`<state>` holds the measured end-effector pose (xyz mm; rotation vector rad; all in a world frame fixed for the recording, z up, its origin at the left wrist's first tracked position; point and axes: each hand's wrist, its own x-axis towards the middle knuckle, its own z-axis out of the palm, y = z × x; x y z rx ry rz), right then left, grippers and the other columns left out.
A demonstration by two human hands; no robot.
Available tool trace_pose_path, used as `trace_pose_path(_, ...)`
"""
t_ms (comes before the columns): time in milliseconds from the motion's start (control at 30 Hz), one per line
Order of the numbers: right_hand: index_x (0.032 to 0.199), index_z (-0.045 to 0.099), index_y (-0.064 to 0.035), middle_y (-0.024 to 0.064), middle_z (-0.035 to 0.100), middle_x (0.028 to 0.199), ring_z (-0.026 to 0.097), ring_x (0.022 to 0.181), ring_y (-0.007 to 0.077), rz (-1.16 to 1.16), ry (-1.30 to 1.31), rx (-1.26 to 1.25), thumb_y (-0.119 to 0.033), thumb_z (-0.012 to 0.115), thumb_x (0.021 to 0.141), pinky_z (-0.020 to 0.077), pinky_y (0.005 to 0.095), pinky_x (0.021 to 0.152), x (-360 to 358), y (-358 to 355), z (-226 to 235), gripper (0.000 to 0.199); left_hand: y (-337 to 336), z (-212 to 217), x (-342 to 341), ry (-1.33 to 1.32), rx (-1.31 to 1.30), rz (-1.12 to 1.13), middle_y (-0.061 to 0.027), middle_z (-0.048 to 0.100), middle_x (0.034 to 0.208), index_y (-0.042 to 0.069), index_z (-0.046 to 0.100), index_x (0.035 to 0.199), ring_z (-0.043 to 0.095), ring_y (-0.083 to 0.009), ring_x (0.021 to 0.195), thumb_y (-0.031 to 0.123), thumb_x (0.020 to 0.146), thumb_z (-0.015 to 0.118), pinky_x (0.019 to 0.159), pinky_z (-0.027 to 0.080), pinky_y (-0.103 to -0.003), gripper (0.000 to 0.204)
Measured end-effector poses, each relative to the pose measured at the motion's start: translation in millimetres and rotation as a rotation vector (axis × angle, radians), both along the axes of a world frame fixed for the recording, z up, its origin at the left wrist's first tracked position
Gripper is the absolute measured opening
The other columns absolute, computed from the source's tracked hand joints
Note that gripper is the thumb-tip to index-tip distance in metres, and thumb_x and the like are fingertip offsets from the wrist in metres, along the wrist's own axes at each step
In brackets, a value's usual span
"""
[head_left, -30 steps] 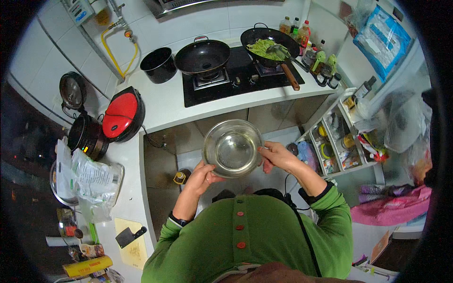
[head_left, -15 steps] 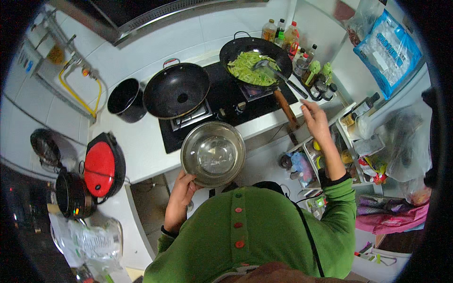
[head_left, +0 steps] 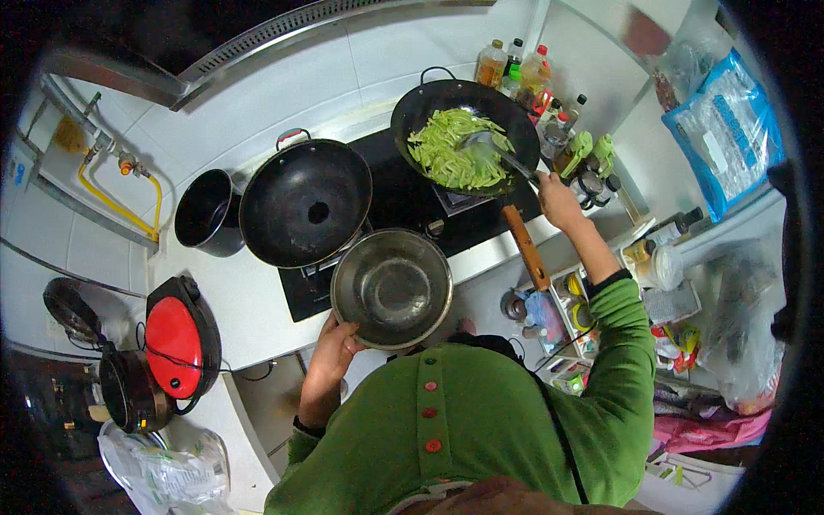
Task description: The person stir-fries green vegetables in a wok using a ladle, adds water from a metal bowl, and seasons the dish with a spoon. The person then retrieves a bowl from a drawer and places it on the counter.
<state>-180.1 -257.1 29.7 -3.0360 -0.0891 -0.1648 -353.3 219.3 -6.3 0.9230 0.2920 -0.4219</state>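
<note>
Gripped at its near rim by the left hand (head_left: 330,356), the light, rigid, slippery steel bowl (head_left: 391,288) was held level while the right hand (head_left: 556,199) was closed on a spatula (head_left: 496,150) ahead.

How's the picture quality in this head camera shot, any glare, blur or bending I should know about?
Head view: strong fisheye, so the counter edge and wall tiles bend toward the dark round rim. Even overhead light, with soft glare inside the steel bowl held by the left hand. The right hand and spatula over the wok look slightly soft.
</note>
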Motion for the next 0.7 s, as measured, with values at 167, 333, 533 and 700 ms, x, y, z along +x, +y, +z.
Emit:
trace_pose_path(167,0.099,0.054,0.0037,0.0302,0.061,0.082,0.061,0.080,0.0433,-0.046,-0.130,0.223,-0.036,0.045,0.095,0.0473,0.0487,0.065,32.4,-28.4,21.6,0.041,-17.5,6.4,2.6,-0.006,-0.012,0.070,-0.0181,0.054,0.120,0.000,0.034,0.133,0.061,-0.0289,0.101,0.001,0.083,0.044,0.081,0.055,-0.045,0.050)
trace_pose_path(333,0.103,0.059,0.0060,0.0244,0.065,0.085,0.062,0.086,0.0417,-0.121,0.074,0.717,-0.048,0.051,0.090,0.0472,0.0459,0.075,96.3,-64.6,2.8,0.056,-29.6,8.9,-1.9,0.008,0.007,0.109,-0.0194,0.054,0.118,-0.001,0.035,0.132,0.062,-0.0301,0.099,0.000,0.082,0.044,0.080,0.056,-0.044,0.050)
trace_pose_path(533,0.113,0.057,0.0008,0.0254,0.064,0.092,0.061,0.090,0.0415,-0.020,-0.181,0.411,-0.034,0.055,0.088,0.0476,0.0487,0.080,135.5,-20.3,-34.3,0.043,-54.8,15.7,-6.2,0.045,0.025,0.256,-0.0178,0.056,0.112,-0.002,0.037,0.129,0.063,-0.0290,0.094,0.002,0.081,0.046,0.077,0.057,-0.042,0.048)
trace_pose_path(700,0.116,0.059,-0.0128,0.0203,0.063,0.083,0.061,0.078,0.0398,0.311,-0.096,0.287,-0.024,0.053,0.089,0.0493,0.0491,0.068,85.1,29.8,-9.8,0.030,-56.6,15.1,-2.6,0.056,0.053,0.252,-0.0171,0.057,0.110,-0.002,0.038,0.128,0.063,-0.0279,0.091,0.004,0.081,0.048,0.077,0.057,-0.041,0.048)
